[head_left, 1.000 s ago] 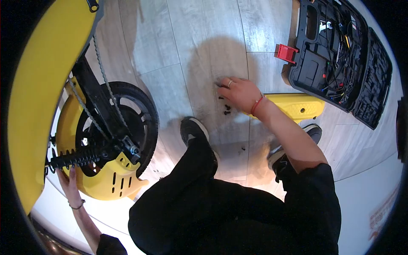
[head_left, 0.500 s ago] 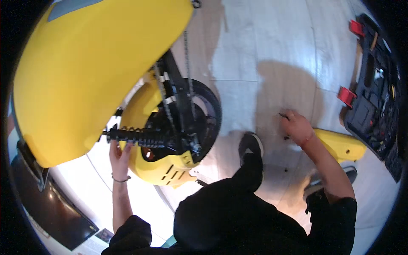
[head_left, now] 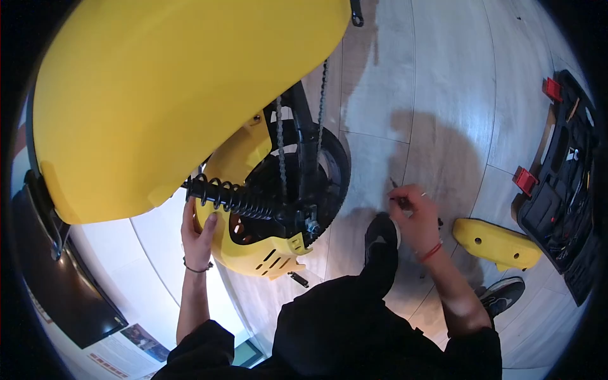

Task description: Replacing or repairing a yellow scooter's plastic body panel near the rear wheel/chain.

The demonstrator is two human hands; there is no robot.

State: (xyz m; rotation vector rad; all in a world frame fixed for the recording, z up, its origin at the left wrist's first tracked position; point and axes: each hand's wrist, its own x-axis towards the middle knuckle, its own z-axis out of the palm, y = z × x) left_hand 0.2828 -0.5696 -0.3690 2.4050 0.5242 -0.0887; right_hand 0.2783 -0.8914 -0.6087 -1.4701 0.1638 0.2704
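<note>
My left hand (head_left: 198, 237) is just below the upper end of a black coil-spring shock absorber (head_left: 231, 197). Its thumb stands apart, while the other fingers stretch up toward the spring's end. Whether they touch it is unclear. The shock absorber runs slantwise to the wheel hub, its other end partly hidden under a large yellow body panel (head_left: 158, 114). Over the floor, right of the black wheel (head_left: 342, 174), my right hand (head_left: 416, 218) is closed in a pinch. A slim dark pointed piece (head_left: 394, 183) sticks out of its fingers; its exact kind cannot be made out.
Two chain runs (head_left: 281, 149) hang beside the wheel, above a slotted yellow fender (head_left: 266, 256). A loose yellow cover (head_left: 497, 244) lies on the floor at right, near my shoe (head_left: 503, 296). Beyond it is an unfolded black tool case (head_left: 557, 171) with red latches (head_left: 525, 181).
My right hand has come left toward the wheel, still pinching the slim dark piece. My left thumb now stands apart below the spring. The whole view has shifted.
</note>
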